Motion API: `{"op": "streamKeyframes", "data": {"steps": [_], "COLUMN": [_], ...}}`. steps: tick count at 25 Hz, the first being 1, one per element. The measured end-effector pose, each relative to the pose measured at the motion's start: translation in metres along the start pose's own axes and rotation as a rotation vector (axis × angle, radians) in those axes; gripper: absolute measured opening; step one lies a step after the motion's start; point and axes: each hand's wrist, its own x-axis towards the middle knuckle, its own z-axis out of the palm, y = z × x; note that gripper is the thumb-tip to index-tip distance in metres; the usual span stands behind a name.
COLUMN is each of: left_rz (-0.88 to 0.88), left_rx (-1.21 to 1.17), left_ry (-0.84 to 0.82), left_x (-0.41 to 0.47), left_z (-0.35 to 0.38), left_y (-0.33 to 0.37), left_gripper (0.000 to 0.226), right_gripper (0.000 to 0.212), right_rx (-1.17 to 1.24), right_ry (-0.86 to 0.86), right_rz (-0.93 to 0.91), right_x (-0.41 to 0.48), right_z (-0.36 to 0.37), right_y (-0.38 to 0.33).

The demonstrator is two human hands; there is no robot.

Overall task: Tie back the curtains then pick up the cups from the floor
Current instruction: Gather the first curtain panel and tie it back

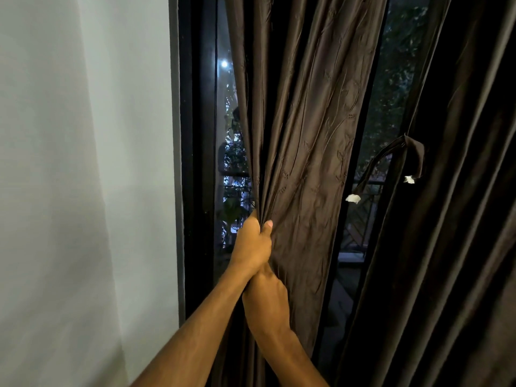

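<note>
A dark brown embroidered curtain (312, 141) hangs gathered in front of a black-framed window. My left hand (252, 241) grips its bunched left edge, the thumb pressed over the folds. Just below, my right hand (266, 300) also holds the gathered fabric, with its fingers hidden in the folds behind my left wrist. A second, plainer dark curtain (452, 219) hangs to the right. A brown tie-back strap (405, 152) with white ends dangles looped beside it. No cups are in view.
A white wall (83, 191) fills the left side, up to the black window frame (195, 163). Through the glass (360, 219) I see night-time plants and a balcony railing. The floor is out of view.
</note>
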Motion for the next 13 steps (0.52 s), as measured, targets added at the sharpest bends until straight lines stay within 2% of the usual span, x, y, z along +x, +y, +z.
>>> {"op": "streamKeyframes", "data": {"steps": [2,5,8,10,13], "left_rz": [0.014,-0.003,-0.012,-0.012,-0.031], "left_rx": [0.045,0.104,0.104,0.095,0.069], "left_ry": [0.028,0.003,-0.026,-0.028,0.000], "left_x": [0.004,0.015,0.021,0.021,0.022], "left_z": [0.001,-0.003,-0.007,-0.008,-0.005], "left_y": [-0.003,-0.014,-0.021,-0.021,-0.016], "left_gripper": [0.034,0.027,0.029,0.032,0.035], "right_gripper": [0.039,0.036,0.039,0.062,0.099], "right_rx": [0.085,0.364,0.495,0.595,0.761], "right_ry": [0.029,0.092,0.337,0.362,0.211], "right_rz": [-0.025,-0.021,0.193,0.374,0.475], "right_x": [0.002,0.001,0.015,0.034,0.062], "right_z": [-0.004,-0.029,-0.045,-0.051,-0.062], "right_y": [0.005,0.020,0.051,0.075,0.101]}}
